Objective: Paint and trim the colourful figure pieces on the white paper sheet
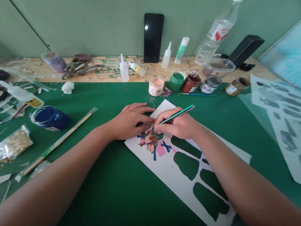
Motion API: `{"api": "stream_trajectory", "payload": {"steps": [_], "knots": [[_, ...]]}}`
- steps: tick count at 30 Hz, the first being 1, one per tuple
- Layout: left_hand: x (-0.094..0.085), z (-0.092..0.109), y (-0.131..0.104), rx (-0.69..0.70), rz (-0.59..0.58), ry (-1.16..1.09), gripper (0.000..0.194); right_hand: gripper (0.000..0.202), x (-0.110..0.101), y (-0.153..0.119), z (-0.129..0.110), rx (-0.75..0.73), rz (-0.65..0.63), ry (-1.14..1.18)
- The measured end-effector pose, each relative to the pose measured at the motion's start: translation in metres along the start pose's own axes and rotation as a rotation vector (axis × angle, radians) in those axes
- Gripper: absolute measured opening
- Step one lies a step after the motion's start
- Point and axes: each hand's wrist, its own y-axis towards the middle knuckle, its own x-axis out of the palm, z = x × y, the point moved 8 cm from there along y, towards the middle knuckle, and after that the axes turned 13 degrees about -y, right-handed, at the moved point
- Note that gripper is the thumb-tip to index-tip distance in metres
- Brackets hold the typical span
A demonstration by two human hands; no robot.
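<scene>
Right hand (179, 124) pinching pen-like tool (179, 114), left hand (129, 120) spread on paper (165, 169)

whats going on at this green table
A person's right hand grips a slim green-and-silver pen-shaped tool over a white paper sheet with cut-out openings, close to its small multicoloured pictures. The left hand lies spread across the sheet's edge. A row of small round paint jars stands beyond.

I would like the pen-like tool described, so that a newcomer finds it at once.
On the green tabletop lies a white sheet with colourful figures. Over it, the right hand holds the pen-like tool. It is green with a clip, unlike the blue paintbrush lying by the jars.
</scene>
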Motion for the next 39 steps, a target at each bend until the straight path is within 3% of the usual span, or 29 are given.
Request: {"api": "stream_trajectory", "payload": {"steps": [9,21,39], "knots": [[-0.0015,0.0022,-0.0001,0.011,0.045,-0.033,0.029,0.009,-0.0005,-0.0022,0.0020,0.017,0.029,-0.056],[-0.0005,0.0013,0.0005,-0.001,0.022,-0.025,0.029,0.008,-0.0014,-0.0032,0.0064,0.005,0.020,-0.007],[0.0011,-0.0014,0.0008,-0.036,-0.005,-0.043,0.030,0.011,-0.0038,-0.0051,0.0000,-0.050,0.053,-0.115]]}}
